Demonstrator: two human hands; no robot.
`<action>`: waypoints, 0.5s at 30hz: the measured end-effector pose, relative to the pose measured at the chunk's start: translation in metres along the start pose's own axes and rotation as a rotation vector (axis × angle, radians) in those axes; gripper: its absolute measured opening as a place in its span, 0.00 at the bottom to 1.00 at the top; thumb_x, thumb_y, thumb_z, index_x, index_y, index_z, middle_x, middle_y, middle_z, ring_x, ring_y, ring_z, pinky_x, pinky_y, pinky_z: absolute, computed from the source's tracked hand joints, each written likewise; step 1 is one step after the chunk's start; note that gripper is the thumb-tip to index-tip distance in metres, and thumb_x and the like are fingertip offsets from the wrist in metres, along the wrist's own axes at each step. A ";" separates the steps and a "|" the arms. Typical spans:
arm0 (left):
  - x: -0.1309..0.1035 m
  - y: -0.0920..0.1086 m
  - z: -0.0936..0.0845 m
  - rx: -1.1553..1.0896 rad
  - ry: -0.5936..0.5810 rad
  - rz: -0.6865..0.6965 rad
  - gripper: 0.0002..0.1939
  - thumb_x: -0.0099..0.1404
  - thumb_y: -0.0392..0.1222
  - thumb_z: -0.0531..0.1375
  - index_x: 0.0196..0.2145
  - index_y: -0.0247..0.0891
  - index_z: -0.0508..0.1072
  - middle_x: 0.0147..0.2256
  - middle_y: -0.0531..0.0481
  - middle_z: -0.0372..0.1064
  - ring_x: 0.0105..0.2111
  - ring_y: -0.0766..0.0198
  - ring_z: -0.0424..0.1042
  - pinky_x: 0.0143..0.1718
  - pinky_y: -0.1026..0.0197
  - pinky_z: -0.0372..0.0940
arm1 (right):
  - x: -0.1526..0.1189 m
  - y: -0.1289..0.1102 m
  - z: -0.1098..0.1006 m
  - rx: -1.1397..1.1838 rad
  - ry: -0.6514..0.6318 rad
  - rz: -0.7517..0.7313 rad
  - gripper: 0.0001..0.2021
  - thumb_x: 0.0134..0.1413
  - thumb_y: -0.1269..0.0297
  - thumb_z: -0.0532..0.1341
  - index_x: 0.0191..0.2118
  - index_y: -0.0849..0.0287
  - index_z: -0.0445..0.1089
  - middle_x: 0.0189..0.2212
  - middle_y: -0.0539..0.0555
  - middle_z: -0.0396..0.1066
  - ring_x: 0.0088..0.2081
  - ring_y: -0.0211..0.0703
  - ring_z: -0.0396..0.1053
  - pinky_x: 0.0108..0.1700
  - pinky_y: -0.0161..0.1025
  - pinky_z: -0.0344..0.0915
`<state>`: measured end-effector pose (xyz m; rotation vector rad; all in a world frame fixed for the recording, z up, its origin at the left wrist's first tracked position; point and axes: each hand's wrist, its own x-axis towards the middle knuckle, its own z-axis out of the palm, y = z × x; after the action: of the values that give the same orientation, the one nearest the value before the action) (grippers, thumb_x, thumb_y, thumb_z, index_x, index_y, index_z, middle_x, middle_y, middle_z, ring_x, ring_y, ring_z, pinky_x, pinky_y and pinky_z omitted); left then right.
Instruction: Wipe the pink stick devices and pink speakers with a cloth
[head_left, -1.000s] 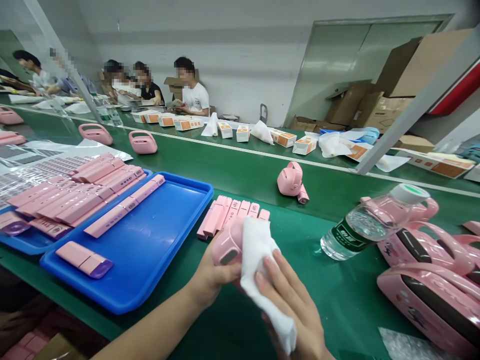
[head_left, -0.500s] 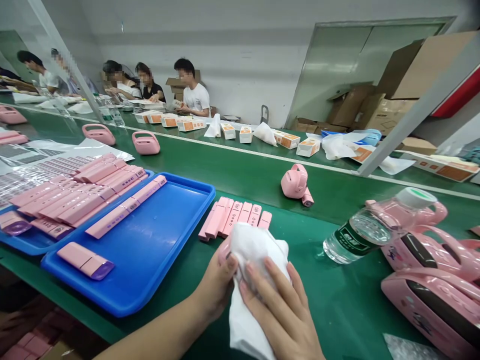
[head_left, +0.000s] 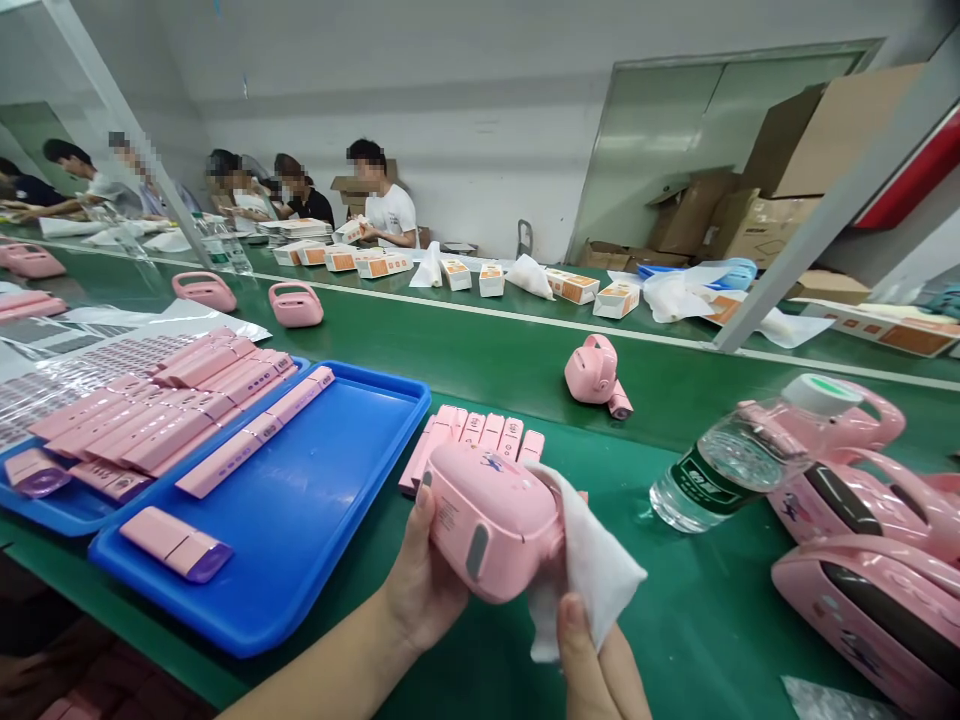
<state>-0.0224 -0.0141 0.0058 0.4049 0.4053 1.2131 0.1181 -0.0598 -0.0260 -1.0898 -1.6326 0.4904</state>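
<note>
My left hand [head_left: 424, 595] is wrapped round the left end of a pink rounded plastic device [head_left: 491, 500], which looks like a small portable speaker. It is tipped, showing a grey oval pad, small print and a printed picture. White cloth [head_left: 600, 565] lies against its right end and hangs down, pinched between the thumb and fingers of my right hand [head_left: 600, 660]. Part of the right fingers is hidden behind the cloth. Just beyond the device, several pink flat bars [head_left: 472, 428] with dark markings lie in a row on the green table [head_left: 675, 620].
To the left, a blue tray [head_left: 315, 490] holds two pink bars, beside another tray piled with more. A water bottle [head_left: 727, 470] and several pink handled devices [head_left: 862, 610] stand right. Beyond the green belt [head_left: 450, 340] are white-orange boxes [head_left: 574, 285] and seated people [head_left: 386, 210].
The cloth has come off the front of the pink device, uncovering it. My right hand has shifted right and down with the cloth; the left still holds the device.
</note>
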 end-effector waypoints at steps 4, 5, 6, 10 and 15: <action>-0.005 -0.007 0.001 0.076 -0.092 0.022 0.33 0.56 0.55 0.61 0.57 0.41 0.63 0.50 0.44 0.70 0.54 0.48 0.63 0.58 0.49 0.54 | -0.008 -0.002 -0.004 0.163 0.036 0.304 0.26 0.65 0.61 0.45 0.66 0.53 0.38 0.61 0.56 0.55 0.43 0.45 0.73 0.34 0.34 0.74; -0.005 -0.008 0.001 0.084 -0.086 0.023 0.33 0.57 0.55 0.61 0.57 0.42 0.63 0.50 0.44 0.70 0.55 0.48 0.63 0.58 0.50 0.54 | -0.009 -0.002 -0.003 0.126 0.041 0.326 0.27 0.65 0.60 0.46 0.66 0.53 0.38 0.61 0.57 0.55 0.40 0.45 0.74 0.32 0.33 0.74; -0.005 -0.009 0.001 0.085 -0.072 0.016 0.32 0.57 0.55 0.60 0.57 0.42 0.62 0.51 0.44 0.69 0.55 0.49 0.62 0.58 0.50 0.54 | -0.011 -0.001 -0.001 0.059 0.056 0.301 0.28 0.64 0.58 0.46 0.66 0.54 0.38 0.61 0.57 0.54 0.42 0.46 0.73 0.35 0.35 0.74; -0.003 -0.012 -0.002 0.052 -0.021 -0.086 0.32 0.60 0.56 0.57 0.58 0.39 0.61 0.51 0.43 0.69 0.56 0.49 0.61 0.59 0.51 0.52 | -0.007 0.000 0.007 -0.310 0.177 -0.235 0.28 0.63 0.52 0.41 0.65 0.59 0.44 0.65 0.53 0.46 0.62 0.57 0.49 0.60 0.49 0.54; 0.001 -0.006 0.001 -0.077 -0.002 -0.179 0.38 0.60 0.60 0.54 0.61 0.34 0.55 0.51 0.39 0.68 0.55 0.47 0.62 0.59 0.47 0.51 | 0.004 0.001 -0.009 -0.435 -0.058 -0.479 0.27 0.64 0.58 0.42 0.66 0.63 0.41 0.66 0.53 0.37 0.64 0.57 0.41 0.63 0.51 0.44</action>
<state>-0.0173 -0.0151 0.0033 0.2976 0.3837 1.0509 0.1267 -0.0572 -0.0214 -0.9448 -2.0287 -0.1572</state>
